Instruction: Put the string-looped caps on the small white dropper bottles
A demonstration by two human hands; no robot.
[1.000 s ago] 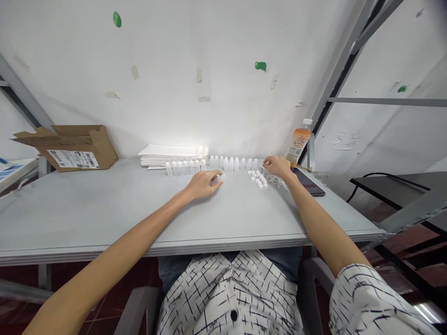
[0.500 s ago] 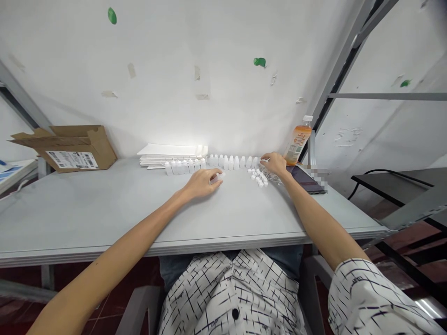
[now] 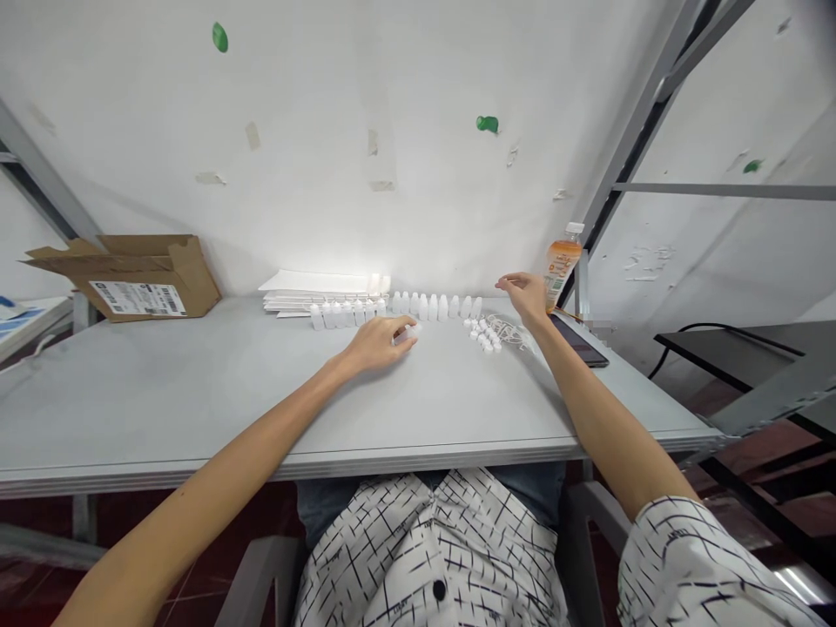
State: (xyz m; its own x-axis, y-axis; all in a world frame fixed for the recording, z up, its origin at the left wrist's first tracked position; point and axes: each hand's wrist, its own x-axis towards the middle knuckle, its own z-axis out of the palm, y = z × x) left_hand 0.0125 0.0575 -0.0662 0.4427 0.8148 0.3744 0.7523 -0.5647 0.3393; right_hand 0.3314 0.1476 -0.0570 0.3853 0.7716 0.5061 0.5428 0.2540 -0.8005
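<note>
My left hand (image 3: pixel 382 342) rests on the grey table with its fingers curled round a small white bottle (image 3: pixel 408 333). Raised above the table's back right, my right hand (image 3: pixel 526 293) has thumb and fingertips pressed together; anything between them is too small to make out. A row of white bottles (image 3: pixel 433 306) stands along the back of the table, and several bottles with tips (image 3: pixel 347 313) stand left of it. Loose white caps (image 3: pixel 484 334) lie in a pile below the right hand, beside a coiled white cable (image 3: pixel 508 331).
An open cardboard box (image 3: pixel 153 283) is at the back left. White folded sheets (image 3: pixel 320 287) lie behind the bottles. An orange drink bottle (image 3: pixel 562 266) and a dark tablet (image 3: pixel 580 342) are at the right, near a metal frame post.
My right hand has lifted up and slightly right, away from the cable and caps. The left hand stays where it was. The view has shifted slightly.
</note>
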